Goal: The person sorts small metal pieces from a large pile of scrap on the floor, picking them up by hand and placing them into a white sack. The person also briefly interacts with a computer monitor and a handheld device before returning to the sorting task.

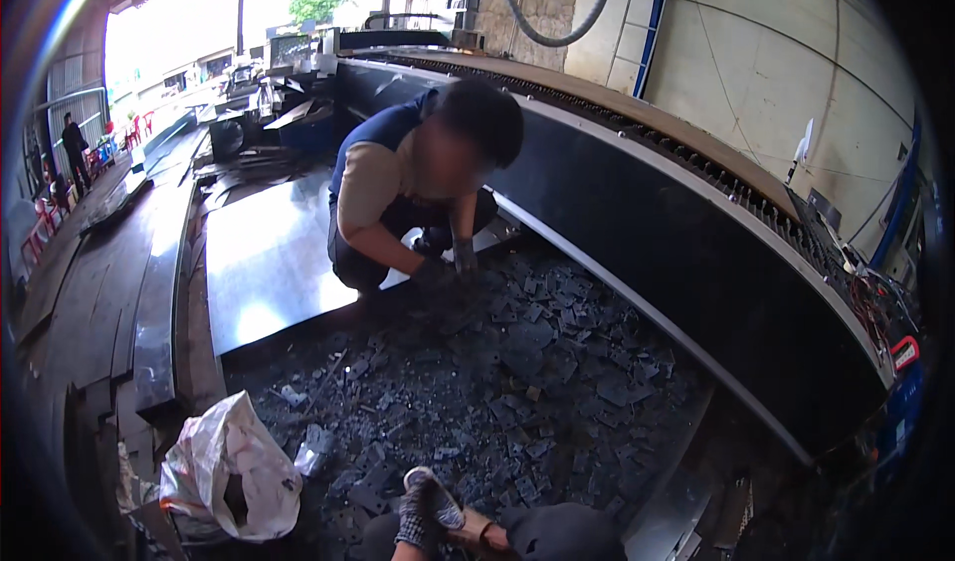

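Note:
My two gloved hands meet low in the head view, above a bed of dark metal scraps (537,362). My left hand (417,523), in a dark patterned glove, is closed and pressed against the right. My right hand (444,504), in a paler striped glove, reaches in from the right with its fingers curled. Whatever they hold, if anything, is hidden between them. A dirty white sack (234,467) stands with its mouth open to the left of my hands. Beside it lies a small crumpled clear plastic piece (314,450).
A person (413,183) in dark gloves squats across the scraps, hands down among them, beside a shiny metal sheet (269,253). A long black machine side (676,253) borders the scraps on the right. Stacked long plates (99,292) line the left.

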Demonstrator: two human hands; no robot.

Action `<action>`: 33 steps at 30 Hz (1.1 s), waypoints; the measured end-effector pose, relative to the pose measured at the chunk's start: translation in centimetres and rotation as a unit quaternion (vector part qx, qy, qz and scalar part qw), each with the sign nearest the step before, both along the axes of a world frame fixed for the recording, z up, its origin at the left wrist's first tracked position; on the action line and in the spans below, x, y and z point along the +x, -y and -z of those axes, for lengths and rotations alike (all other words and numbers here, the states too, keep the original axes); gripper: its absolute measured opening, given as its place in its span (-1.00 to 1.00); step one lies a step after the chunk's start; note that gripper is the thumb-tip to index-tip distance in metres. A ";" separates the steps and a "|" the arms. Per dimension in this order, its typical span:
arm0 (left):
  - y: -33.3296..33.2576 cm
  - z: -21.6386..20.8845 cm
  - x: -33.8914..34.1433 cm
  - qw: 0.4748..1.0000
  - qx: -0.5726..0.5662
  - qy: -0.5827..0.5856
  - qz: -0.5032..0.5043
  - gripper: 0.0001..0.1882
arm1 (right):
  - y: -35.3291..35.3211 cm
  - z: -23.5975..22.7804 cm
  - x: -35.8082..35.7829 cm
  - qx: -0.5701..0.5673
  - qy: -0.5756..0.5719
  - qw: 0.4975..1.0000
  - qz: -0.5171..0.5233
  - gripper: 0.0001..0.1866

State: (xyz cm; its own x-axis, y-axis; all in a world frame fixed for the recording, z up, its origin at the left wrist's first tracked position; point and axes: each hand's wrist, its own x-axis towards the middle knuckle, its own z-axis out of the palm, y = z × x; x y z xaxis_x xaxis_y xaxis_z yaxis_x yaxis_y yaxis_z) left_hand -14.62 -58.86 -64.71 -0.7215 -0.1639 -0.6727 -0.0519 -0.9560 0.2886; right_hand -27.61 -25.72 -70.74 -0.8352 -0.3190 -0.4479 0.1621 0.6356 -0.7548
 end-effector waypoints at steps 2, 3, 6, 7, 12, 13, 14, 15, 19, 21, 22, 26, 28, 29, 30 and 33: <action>-2.0 -1.0 0.1 0.998 0.000 -0.056 0.016 -0.62 | -5.7 0.4 4.0 0.035 -0.053 0.998 0.024 -0.72; -2.4 -2.2 -0.5 0.995 -0.007 -0.095 0.018 -0.65 | -8.1 0.7 5.0 0.050 -0.090 0.994 0.026 -0.71; -5.0 -9.0 -0.5 0.977 0.046 -0.204 0.046 -0.67 | -15.6 -2.5 9.1 0.138 -0.161 0.977 0.038 -0.69; -6.5 -10.6 -0.7 0.984 0.100 -0.148 0.016 -0.63 | -17.6 -2.8 10.2 0.156 -0.164 0.973 0.049 -0.68; -9.3 -12.8 -0.1 0.987 0.075 -0.142 -0.012 -0.58 | -21.5 -0.3 3.5 0.016 -0.039 0.989 0.139 -0.47; -9.5 -13.5 0.1 0.988 0.055 -0.140 -0.042 -0.57 | -18.7 -2.4 1.4 0.006 -0.084 0.990 0.110 -0.52; -10.0 -15.6 0.1 0.997 0.030 -0.056 -0.052 -0.58 | -19.2 -2.6 -1.3 0.082 -0.095 0.991 0.052 -0.57; -10.0 -16.3 0.5 0.995 0.040 -0.043 -0.075 -0.57 | -18.0 -3.6 -3.6 0.121 -0.094 0.988 -0.010 -0.59; -7.0 -17.1 3.3 0.990 -0.076 -0.083 -0.089 -0.51 | -15.0 -1.8 -13.1 0.245 -0.100 0.954 -0.144 -0.51; -4.0 -16.6 5.6 0.965 -0.205 -0.086 -0.140 -0.51 | -13.2 1.2 -17.9 0.249 -0.142 0.947 -0.146 -0.48; -1.9 -16.0 7.1 0.956 -0.244 -0.090 -0.139 -0.52 | -11.3 2.7 -20.0 0.257 -0.170 0.941 -0.141 -0.47; 3.6 -18.1 8.5 0.880 -0.405 0.184 -0.164 -0.55 | -7.9 9.7 -24.8 0.372 -0.266 0.862 -0.217 -0.53; 4.9 -19.6 8.7 0.834 -0.434 0.293 -0.176 -0.56 | -4.2 8.5 -24.5 0.413 -0.166 0.865 -0.230 -0.56; 5.0 -20.5 7.1 0.819 -0.428 0.337 -0.180 -0.60 | -3.4 7.3 -25.0 0.444 -0.123 0.857 -0.231 -0.58; 5.8 -20.8 7.3 0.829 -0.429 0.320 -0.161 -0.60 | -5.9 10.1 -23.6 0.402 -0.297 0.842 -0.202 -0.64; 8.0 -21.4 9.3 0.849 -0.455 0.244 -0.115 -0.58 | -5.0 4.9 -23.0 0.333 -0.416 0.800 -0.275 -0.65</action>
